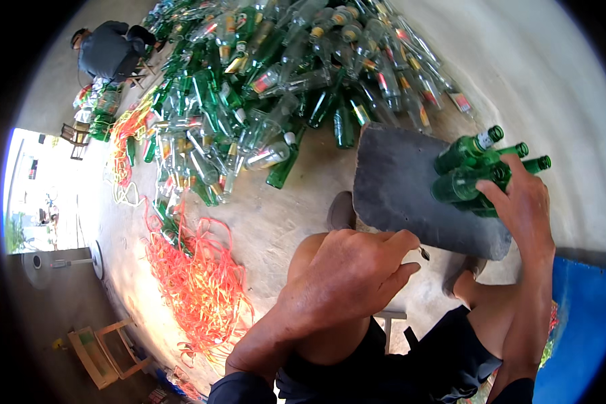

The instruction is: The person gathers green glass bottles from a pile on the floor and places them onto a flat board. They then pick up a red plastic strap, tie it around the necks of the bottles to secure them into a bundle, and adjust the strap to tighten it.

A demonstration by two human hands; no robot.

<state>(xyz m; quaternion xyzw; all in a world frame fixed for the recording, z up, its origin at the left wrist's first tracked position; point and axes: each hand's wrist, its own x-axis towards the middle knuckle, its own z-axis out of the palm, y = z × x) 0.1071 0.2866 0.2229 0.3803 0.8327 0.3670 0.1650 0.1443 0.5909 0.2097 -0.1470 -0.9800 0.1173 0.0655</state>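
My right hand (525, 207) is at several green glass bottles grouped upright on the far right end of a dark, worn board (399, 177). Its thumb and forefinger close around the neck of the nearest green bottle (454, 186); the other fingers are partly hidden. Another green bottle (457, 156) in the group has a pale label on its neck. Over my knee, my left hand (353, 267) is curled around a small tool (424, 253). Only the tool's dark metal tip shows past the fingers, so its kind is unclear.
A large heap of green and clear glass bottles (283, 76) lies beyond the board. Tangled orange plastic strapping (197, 288) covers floor to the left. A seated person (108, 50) is at the far left. A fan (96, 260) and a wooden frame (106, 353) stand lower left.
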